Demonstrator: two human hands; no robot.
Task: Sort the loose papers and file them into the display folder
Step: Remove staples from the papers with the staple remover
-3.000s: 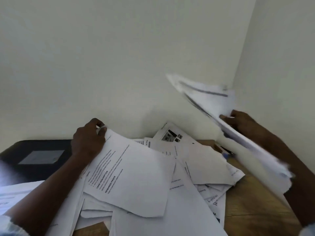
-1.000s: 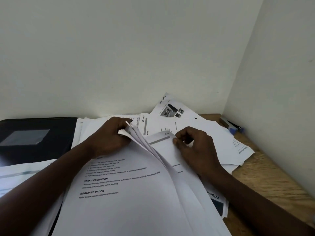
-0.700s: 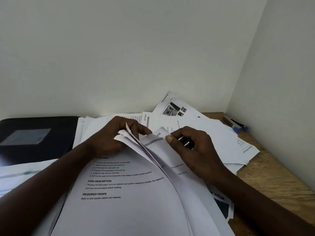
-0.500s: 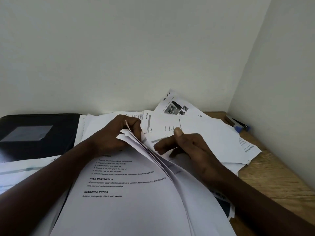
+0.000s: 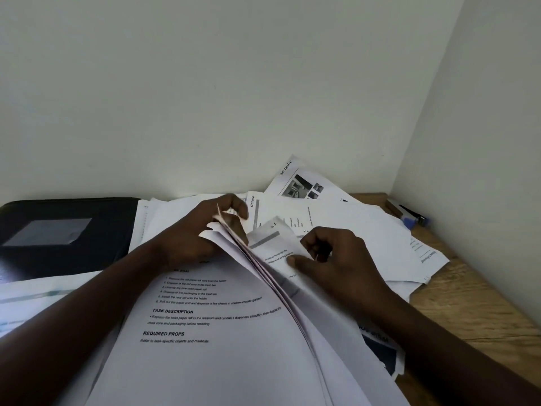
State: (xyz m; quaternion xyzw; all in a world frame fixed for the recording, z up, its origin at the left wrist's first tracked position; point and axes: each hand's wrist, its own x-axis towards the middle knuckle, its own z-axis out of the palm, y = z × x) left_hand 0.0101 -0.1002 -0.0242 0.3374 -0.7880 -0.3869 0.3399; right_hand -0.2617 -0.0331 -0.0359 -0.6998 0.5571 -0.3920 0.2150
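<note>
Papers (image 5: 219, 361), gripped by left hand (image 5: 199, 238), overlap folder (image 5: 111, 247) (label (image 5: 49, 231) unreadable).

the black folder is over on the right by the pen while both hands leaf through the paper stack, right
No. The head view shows the black folder on the left; only the pen lies at the right. The left hand and right hand do leaf through the paper stack.

A blue-tipped pen (image 5: 408, 221) lies on the wooden table (image 5: 474, 294) near the wall (image 5: 483, 142).
</note>
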